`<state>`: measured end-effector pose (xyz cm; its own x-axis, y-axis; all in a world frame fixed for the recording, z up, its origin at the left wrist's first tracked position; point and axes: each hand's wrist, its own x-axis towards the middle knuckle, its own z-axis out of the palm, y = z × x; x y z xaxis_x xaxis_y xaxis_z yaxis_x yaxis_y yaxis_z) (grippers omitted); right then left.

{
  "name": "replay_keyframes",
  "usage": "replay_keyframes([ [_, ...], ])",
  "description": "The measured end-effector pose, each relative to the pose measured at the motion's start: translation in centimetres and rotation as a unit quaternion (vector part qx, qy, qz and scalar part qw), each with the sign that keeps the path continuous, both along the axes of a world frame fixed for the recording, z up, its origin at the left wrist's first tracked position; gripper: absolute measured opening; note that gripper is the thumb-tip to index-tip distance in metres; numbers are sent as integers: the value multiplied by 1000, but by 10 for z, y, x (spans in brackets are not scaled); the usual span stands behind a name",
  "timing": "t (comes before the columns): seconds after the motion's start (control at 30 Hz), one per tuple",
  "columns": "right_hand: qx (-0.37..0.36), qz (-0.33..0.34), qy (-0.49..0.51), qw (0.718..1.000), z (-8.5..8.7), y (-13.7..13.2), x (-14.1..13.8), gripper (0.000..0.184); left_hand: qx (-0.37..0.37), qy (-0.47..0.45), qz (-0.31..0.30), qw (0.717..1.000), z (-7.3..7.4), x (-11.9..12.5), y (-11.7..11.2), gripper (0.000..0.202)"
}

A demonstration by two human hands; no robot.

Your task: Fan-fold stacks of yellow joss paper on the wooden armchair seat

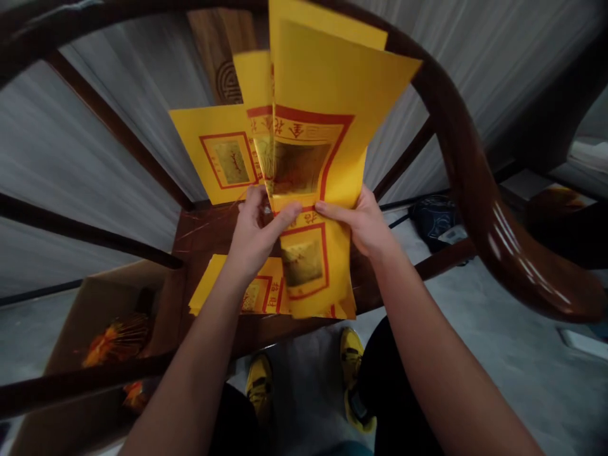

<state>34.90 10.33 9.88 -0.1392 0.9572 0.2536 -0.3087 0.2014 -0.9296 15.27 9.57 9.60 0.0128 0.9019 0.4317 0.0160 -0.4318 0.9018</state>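
Several yellow joss paper sheets (308,171), printed with red frames, characters and gold foil panels, stand raised over a dark wooden chair seat (199,234). My left hand (259,228) grips them at the left edge, its thumb across the front and its fingers partly hidden behind. On the right edge my right hand (358,221) pinches the sheets, thumb lying on the printed face. Another yellow sheet (228,152) sticks out sideways to the left, beyond my left hand. Below, a stack of similar joss paper (213,288) lies on the seat, partly covered by my left arm and the held sheets.
The chair's curved wooden armrest (456,126) arches around the back and right. At lower left stands a cardboard box (85,316) with orange-red decorations (114,342). A dark bag (432,218) lies on the floor at right. Yellow shoes (259,386) are below.
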Motion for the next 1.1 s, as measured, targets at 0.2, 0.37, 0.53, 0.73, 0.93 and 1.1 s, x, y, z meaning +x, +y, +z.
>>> replay_keyframes([
  [0.2, -118, 161, -9, 980, 4, -10, 6, 62, -112, -133, -120, 977, 5, 20, -31, 39],
  [0.37, -177, 204, -94, 958, -5, -3, 11, 64, -150, -187, 36, 970, -12, 14, -20, 33],
  [0.53, -190, 327, -155, 913, -16, -5, 17, 74, -204, -272, 79, 937, -19, -5, -6, 30],
  [0.73, -207, 407, -164, 874, -31, -5, 6, 69, -313, -340, 7, 887, -19, -12, -9, 26],
  [0.93, -239, 416, -159, 863, -30, -1, 5, 67, -253, -386, 13, 887, -18, -31, -2, 47],
  [1.1, -236, 371, -151, 885, -38, 4, -2, 61, -283, -362, 27, 888, -21, -45, 6, 53],
])
